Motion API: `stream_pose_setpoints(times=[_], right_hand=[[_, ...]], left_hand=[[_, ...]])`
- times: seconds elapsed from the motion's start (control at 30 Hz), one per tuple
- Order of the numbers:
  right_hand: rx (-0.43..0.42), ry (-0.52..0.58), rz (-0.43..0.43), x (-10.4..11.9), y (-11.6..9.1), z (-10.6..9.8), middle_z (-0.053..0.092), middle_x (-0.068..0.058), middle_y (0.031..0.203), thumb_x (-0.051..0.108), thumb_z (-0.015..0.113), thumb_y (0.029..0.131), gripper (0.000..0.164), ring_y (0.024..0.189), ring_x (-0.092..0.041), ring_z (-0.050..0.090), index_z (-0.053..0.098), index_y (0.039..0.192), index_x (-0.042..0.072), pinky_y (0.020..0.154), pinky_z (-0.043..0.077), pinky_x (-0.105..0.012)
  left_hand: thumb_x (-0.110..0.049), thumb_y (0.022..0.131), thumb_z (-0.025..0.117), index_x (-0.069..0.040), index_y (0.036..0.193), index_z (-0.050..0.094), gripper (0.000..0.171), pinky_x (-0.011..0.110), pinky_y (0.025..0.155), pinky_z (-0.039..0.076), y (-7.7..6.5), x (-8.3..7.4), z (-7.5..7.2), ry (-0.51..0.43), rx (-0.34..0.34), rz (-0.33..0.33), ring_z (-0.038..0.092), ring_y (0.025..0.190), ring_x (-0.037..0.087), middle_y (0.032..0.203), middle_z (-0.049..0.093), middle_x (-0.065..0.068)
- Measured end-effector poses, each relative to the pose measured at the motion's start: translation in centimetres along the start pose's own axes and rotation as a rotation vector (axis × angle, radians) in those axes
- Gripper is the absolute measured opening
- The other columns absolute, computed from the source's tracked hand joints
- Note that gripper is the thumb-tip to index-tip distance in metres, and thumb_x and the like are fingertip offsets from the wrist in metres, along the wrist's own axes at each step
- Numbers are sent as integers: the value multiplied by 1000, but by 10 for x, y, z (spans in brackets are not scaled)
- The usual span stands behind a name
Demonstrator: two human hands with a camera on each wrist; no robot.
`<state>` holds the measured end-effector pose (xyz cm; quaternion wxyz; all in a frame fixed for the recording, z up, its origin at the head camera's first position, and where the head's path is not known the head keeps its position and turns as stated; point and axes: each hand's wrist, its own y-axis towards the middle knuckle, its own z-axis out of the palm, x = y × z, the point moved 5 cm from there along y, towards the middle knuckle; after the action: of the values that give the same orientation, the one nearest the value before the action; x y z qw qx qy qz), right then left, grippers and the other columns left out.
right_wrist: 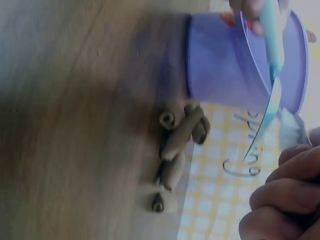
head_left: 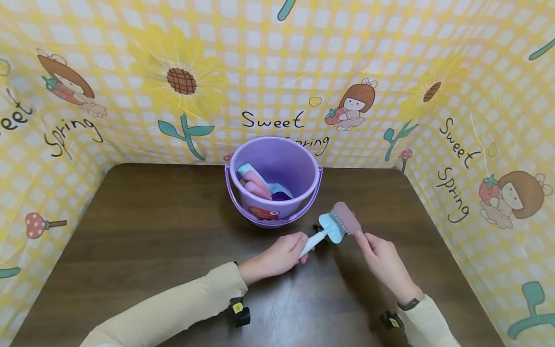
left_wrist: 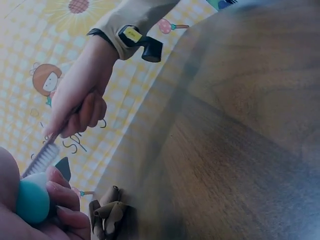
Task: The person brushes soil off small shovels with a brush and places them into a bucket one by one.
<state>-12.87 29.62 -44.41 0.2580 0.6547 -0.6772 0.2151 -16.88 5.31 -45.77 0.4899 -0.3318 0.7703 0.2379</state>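
My left hand [head_left: 284, 254] grips the handle of a light-blue toy shovel [head_left: 333, 228], whose blade points up and to the right in the head view. In my right hand [head_left: 386, 262] is a pink brush [head_left: 345, 217], held at its handle end. Its pale bristles [left_wrist: 44, 159] lie against or just above the shovel blade; contact is hard to tell. Beyond the tools, several brown, rolled, pod-like pieces [right_wrist: 182, 135] lie on the table, mostly hidden by the shovel in the head view.
A purple bucket [head_left: 299, 166] with its handle down stands at the back middle. It holds pink [head_left: 257, 185] and light-blue tools, partly hidden. The brown wooden table [head_left: 165, 221] meets yellow checked cloth walls [head_left: 277, 62] at the back and sides.
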Motion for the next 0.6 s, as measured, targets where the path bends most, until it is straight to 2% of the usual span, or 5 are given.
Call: stream_pose_setpoints(times=[0.1, 0.2, 0.37, 0.47, 0.6], right_hand=[[41, 24, -28, 2, -4, 6, 32, 6, 65, 39, 51, 111, 43, 57, -13, 36, 62, 86, 6, 55, 33, -28], [49, 24, -1, -2, -2, 10, 32, 5, 65, 39, 47, 112, 45, 58, -13, 36, 67, 93, 3, 55, 32, -28], [22, 2, 69, -13, 1, 6, 33, 2, 64, 39, 43, 113, 50, 58, -16, 36, 68, 100, -2, 53, 31, -30], [7, -9, 77, -17, 1, 2, 33, 2, 64, 41, 43, 113, 51, 59, -18, 36, 69, 103, -2, 54, 31, -31], [-38, -16, 74, -22, -2, -4, 36, 0, 65, 42, 43, 112, 52, 62, -19, 40, 69, 99, -1, 57, 33, -31]], left_hand=[[-17, 114, 33, -3, 101, 65, 37, 24, 60, 39, 0, -1, 2, -1, -2, 3, 45, 59, 6, 73, 60, -3], [-18, 114, 34, -4, 101, 65, 37, 23, 60, 40, 0, -3, 0, 11, 6, 2, 46, 59, 5, 73, 60, -5], [-17, 113, 38, -6, 99, 65, 33, 22, 59, 40, -1, -6, -4, 32, 22, 8, 46, 59, 5, 73, 60, -6], [-16, 113, 40, -6, 96, 63, 31, 22, 59, 39, -3, -8, -6, 35, 31, 11, 45, 60, 5, 73, 60, -6], [-20, 113, 42, -7, 98, 64, 29, 22, 61, 40, -7, -10, -8, 27, 47, -4, 46, 62, 5, 75, 62, -2]])
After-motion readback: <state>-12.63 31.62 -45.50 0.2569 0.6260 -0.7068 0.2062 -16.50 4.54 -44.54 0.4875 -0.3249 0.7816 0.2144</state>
